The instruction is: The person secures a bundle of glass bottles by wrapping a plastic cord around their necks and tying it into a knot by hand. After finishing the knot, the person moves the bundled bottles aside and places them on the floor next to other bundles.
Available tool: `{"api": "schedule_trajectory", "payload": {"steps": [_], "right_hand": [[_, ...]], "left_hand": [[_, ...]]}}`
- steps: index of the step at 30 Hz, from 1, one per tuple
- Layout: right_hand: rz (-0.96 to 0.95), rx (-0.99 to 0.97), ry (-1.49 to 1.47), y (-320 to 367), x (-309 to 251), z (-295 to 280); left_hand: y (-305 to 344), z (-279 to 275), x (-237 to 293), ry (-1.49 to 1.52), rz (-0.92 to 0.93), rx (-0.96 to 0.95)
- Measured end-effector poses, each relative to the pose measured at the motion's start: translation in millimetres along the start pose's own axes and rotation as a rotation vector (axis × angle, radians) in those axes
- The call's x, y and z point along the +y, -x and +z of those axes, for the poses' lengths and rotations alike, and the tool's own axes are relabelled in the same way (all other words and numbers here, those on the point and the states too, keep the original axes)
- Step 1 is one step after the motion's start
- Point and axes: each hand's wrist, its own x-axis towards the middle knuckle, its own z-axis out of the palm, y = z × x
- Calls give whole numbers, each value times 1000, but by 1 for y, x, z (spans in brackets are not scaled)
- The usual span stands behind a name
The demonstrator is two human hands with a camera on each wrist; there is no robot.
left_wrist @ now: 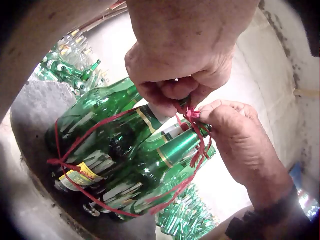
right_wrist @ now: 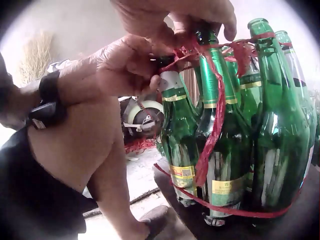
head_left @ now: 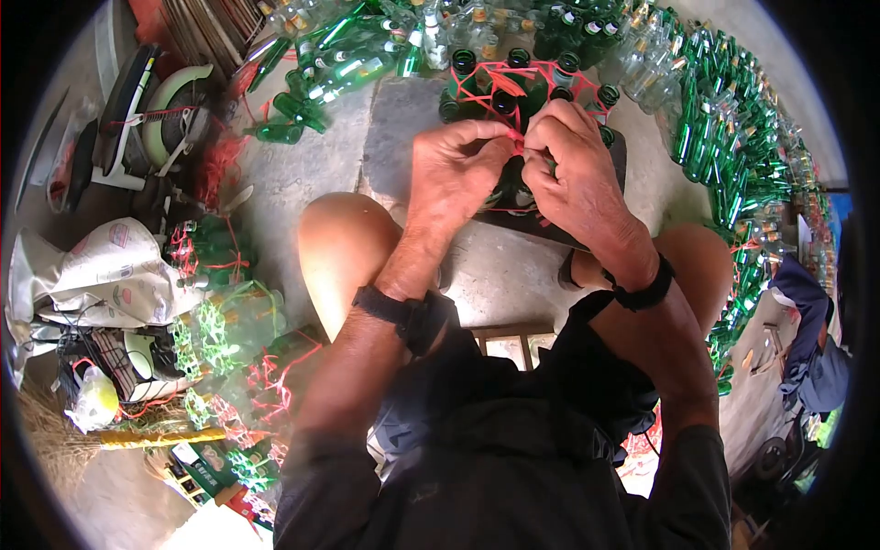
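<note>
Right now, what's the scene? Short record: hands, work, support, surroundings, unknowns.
left hand: pinches red twine near the bottle necks
right hand: pinches the twine, close beside the left hand
bottles: green glass, upright, grouped together
binding: twine around necks and lower bodies
support: dark surface
surroundings: pale sack on the left, bottle pile on the right
unclear: exact bottle count

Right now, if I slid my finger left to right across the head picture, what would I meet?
White sack, left knee, left hand, right hand, right knee, blue cloth.
</note>
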Motion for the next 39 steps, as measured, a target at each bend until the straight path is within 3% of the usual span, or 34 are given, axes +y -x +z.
{"api": "schedule_trajectory", "payload": {"steps": [7,10,19,39], "right_hand": [[14,-38,-2,-2,2,-9],[-25,-27,26,-3,1,-11],[-20,-87,270,0,-18,-21],[-57,-72,349,14,-41,-8]], "left_hand": [[-4,0,-3,-126,87,-26],[-3,0,1,-183,32,-16],[-6,-1,0,-213,43,-25],[-5,-4,-1,-221,71,-75]]}}
